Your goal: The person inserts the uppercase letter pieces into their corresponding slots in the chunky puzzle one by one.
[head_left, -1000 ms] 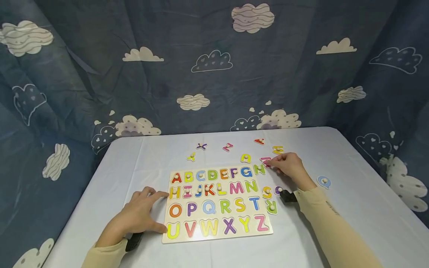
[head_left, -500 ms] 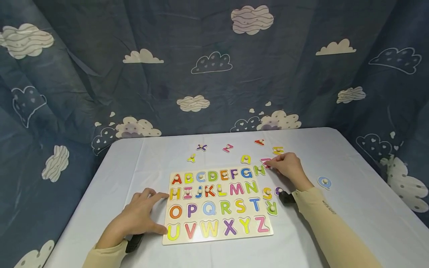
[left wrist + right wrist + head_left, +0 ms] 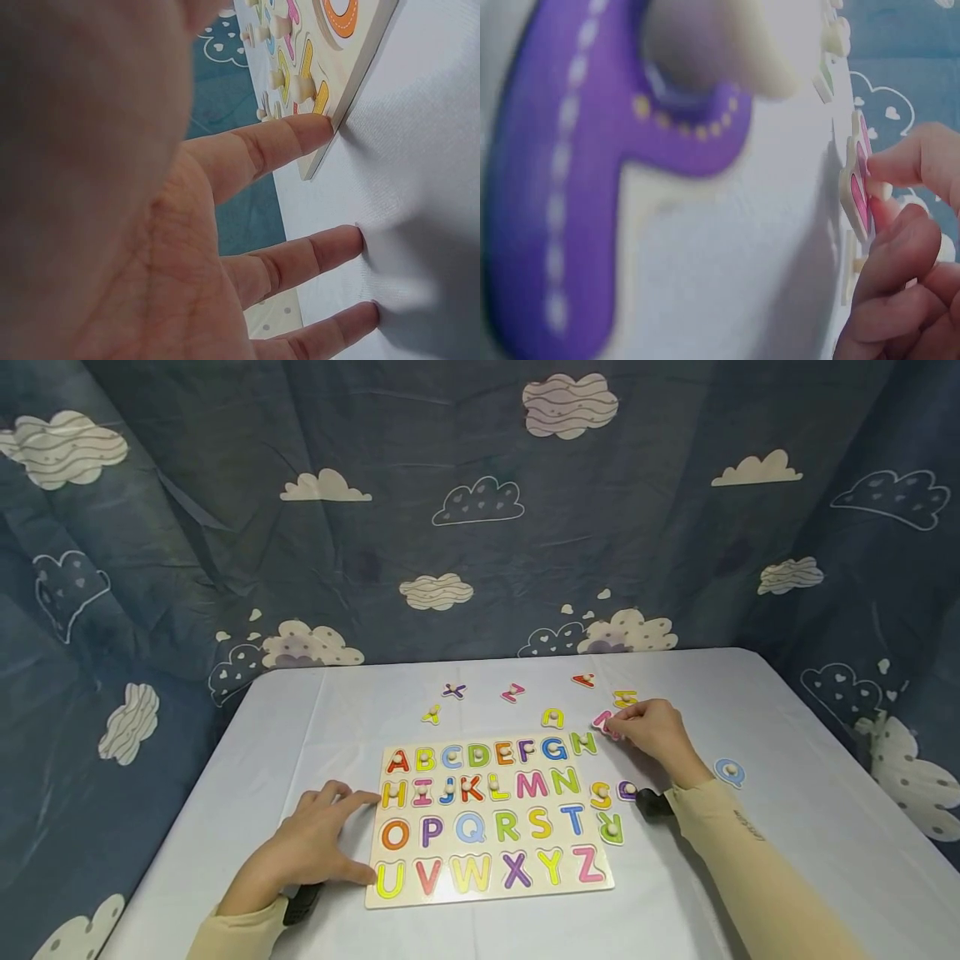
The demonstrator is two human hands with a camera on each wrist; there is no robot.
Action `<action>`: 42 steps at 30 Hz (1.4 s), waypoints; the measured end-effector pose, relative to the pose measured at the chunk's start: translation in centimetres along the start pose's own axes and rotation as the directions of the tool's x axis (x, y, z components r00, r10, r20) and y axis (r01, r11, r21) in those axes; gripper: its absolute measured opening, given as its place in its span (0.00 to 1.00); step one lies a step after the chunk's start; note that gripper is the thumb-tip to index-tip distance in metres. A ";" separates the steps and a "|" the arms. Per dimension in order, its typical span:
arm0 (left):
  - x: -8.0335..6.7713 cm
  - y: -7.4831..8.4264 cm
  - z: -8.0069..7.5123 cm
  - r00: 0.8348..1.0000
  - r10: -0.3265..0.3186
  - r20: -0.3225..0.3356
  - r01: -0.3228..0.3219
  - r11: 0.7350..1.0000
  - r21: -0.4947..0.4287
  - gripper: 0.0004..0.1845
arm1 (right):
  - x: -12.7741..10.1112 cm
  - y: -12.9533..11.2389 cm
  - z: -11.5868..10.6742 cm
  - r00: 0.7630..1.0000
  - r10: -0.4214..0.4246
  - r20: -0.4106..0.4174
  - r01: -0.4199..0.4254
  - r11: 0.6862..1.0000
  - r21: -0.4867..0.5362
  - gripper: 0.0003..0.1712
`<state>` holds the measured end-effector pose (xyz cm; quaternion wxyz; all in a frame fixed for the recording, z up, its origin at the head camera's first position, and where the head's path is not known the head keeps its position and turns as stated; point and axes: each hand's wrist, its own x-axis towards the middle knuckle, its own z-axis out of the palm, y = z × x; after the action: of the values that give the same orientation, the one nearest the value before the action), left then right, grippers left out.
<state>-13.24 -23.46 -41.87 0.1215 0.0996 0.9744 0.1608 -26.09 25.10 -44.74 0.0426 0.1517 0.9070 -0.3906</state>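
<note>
The pink letter [image 3: 604, 723], cream-edged, sits just off the board's [image 3: 487, 814] top-right corner, pinched between the right hand's [image 3: 651, 733] fingertips [image 3: 900, 161].

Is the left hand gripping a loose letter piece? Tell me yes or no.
No: the left hand lies with straight fingers on the table, one fingertip against the puzzle board edge, holding nothing.

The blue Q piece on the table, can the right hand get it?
Probably yes: the blue Q piece lies alone beside that arm, but the right hand already pinches a pink piece.
</note>
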 end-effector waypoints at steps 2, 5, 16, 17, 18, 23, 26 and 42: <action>0.0 0.0 0.0 1.000 0.002 -0.002 -0.002 1.000 0.001 0.54 | -0.1 0.1 -0.3 1.000 -0.030 0.004 0.030 0.999 -0.013 0.17; 0.0 0.1 0.0 1.000 0.005 -0.006 -0.005 1.000 0.001 0.54 | -0.3 0.2 -0.6 0.997 -0.070 0.020 0.071 0.997 -0.031 0.18; -0.1 0.0 -0.1 1.000 0.016 -0.005 -0.016 1.000 0.003 0.54 | -2.3 -0.8 0.1 0.969 -0.209 0.134 0.219 0.974 -0.063 0.17; -0.1 0.0 -0.2 1.000 0.016 -0.005 -0.016 1.000 0.002 0.54 | -2.7 -1.0 0.3 0.965 -0.221 0.143 0.232 0.971 -0.063 0.16; -0.1 0.0 -0.2 1.000 0.018 -0.005 -0.018 1.000 0.001 0.54 | -3.0 -1.2 0.5 0.960 -0.235 0.153 0.246 0.967 -0.059 0.16; -0.2 0.0 -0.3 1.000 0.026 -0.010 -0.027 1.000 -0.005 0.54 | -4.5 -2.2 1.8 0.938 -0.278 0.208 0.290 0.956 -0.032 0.12; -0.2 -0.1 -0.2 0.999 0.030 -0.012 -0.030 1.000 -0.006 0.54 | -5.3 -2.8 2.6 0.923 -0.309 0.232 0.322 0.946 -0.022 0.11; 0.0 -0.1 -0.2 1.000 0.027 -0.012 -0.027 1.000 -0.004 0.54 | -7.1 -5.2 6.6 0.856 -0.413 0.312 0.433 0.902 0.009 0.07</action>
<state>-13.27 -23.59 -41.71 0.1135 0.1115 0.9733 0.1653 -21.25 15.24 -44.35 0.1003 -0.1150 0.9119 -0.3810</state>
